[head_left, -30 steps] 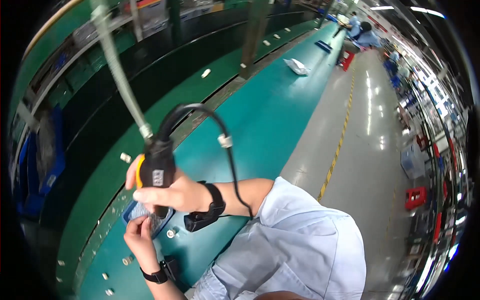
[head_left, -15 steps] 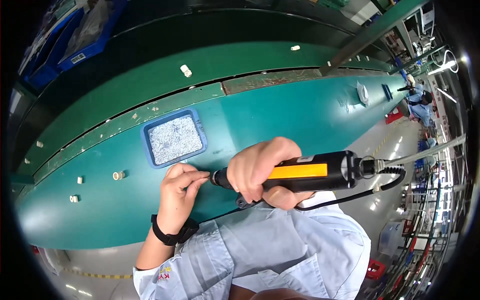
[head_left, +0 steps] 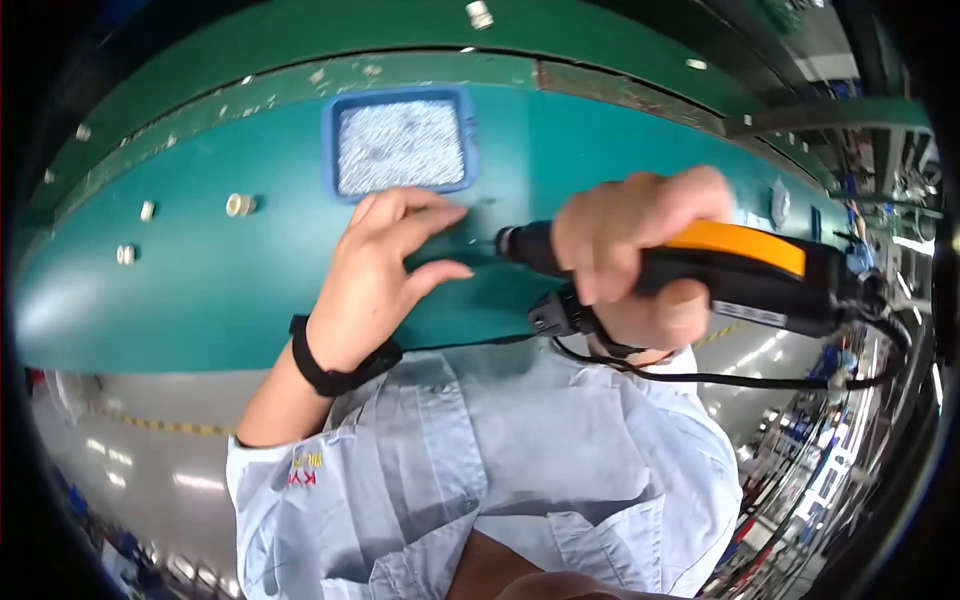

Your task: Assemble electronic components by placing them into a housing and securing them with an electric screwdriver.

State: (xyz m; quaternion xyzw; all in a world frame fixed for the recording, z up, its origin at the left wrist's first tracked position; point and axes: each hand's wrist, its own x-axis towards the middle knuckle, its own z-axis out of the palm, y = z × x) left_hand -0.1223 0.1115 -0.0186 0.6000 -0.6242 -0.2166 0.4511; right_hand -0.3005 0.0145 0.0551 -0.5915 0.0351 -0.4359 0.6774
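My right hand [head_left: 640, 255] is wrapped round a black electric screwdriver [head_left: 760, 285] with an orange panel, held level above the bench. Its thin bit points left at my left hand [head_left: 372, 265]. The left thumb and fingers are spread, with a gap between them and the bit tip; I see nothing held there. Just beyond the left fingers sits a blue tray [head_left: 330, 150] filled with small silvery pieces, too small to name surely.
On the green bench [head_left: 230, 310], a cream ring-shaped fitting [head_left: 240, 205] and two smaller ones lie to the left. Another pale fitting [head_left: 479, 14] rests on the back ledge. A black cable [head_left: 740, 379] loops below the screwdriver. A green metal post [head_left: 830, 116] stands far right.
The left fingers have opened from a pinch at the bit tip. The screwdriver has moved right, away from the left hand. My view has shifted, so the bench sits higher in the picture.
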